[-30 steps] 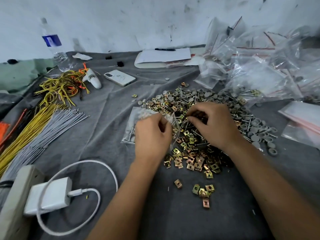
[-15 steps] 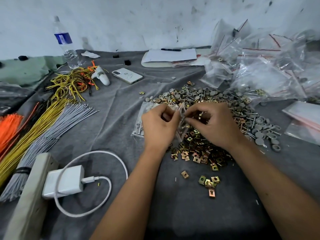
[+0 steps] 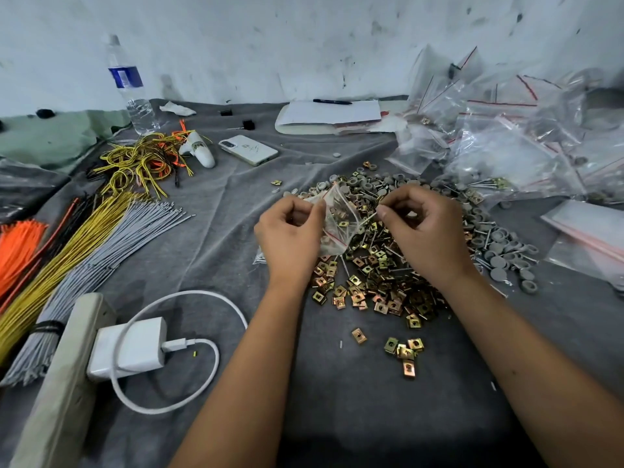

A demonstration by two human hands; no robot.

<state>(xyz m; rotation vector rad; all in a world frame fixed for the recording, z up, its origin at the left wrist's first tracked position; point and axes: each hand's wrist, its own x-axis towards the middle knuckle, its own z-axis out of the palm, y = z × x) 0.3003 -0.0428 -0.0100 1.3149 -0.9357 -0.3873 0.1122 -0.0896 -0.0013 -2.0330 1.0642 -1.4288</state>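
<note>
My left hand (image 3: 291, 235) pinches the rim of a small clear zip bag (image 3: 337, 220) with a red seal line, holding it up over the pile. My right hand (image 3: 426, 231) is curled and pinches a thin metal screw (image 3: 368, 219) whose tip points at the bag's mouth. Under both hands lies a heap of brass-coloured square clip nuts (image 3: 374, 282), mixed with screws and grey round caps (image 3: 499, 255). A few clip nuts (image 3: 405, 352) lie apart nearer to me.
Grey cloth (image 3: 209, 211) covers the table. Left: bundles of grey, yellow and orange cable ties (image 3: 84, 244), a power strip with a white charger (image 3: 131, 346) and cable. Back: a water bottle (image 3: 130, 86), phone (image 3: 248, 150), notepad (image 3: 329, 113). Right: heaps of clear plastic bags (image 3: 513, 146).
The bag has come up off the cloth in my left hand. My right hand has left the pile with a screw and moved it toward the bag's mouth. The view shifted left.
</note>
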